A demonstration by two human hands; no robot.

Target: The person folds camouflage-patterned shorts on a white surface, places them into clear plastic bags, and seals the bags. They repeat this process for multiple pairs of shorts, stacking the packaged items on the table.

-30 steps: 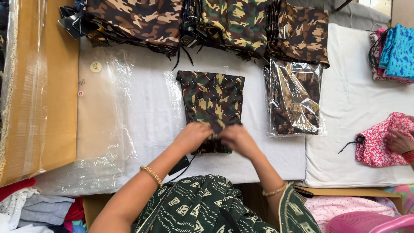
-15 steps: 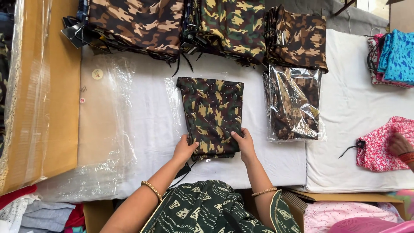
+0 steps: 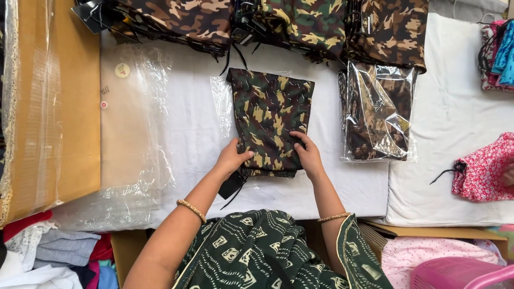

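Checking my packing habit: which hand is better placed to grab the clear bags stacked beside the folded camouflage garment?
Probably left: the left hand is on the side toward the clear bags; the right hand is farther.

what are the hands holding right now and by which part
Both hands grip the folded camouflage garment at its near end: the left hand on the near-left corner, the right hand on the near-right edge, fingers on top. It lies flat on the white sheet.

One folded camouflage garment (image 3: 270, 120), one bagged camouflage pack (image 3: 377, 115), three camouflage stacks (image 3: 176, 18), two bangles (image 3: 191, 210)
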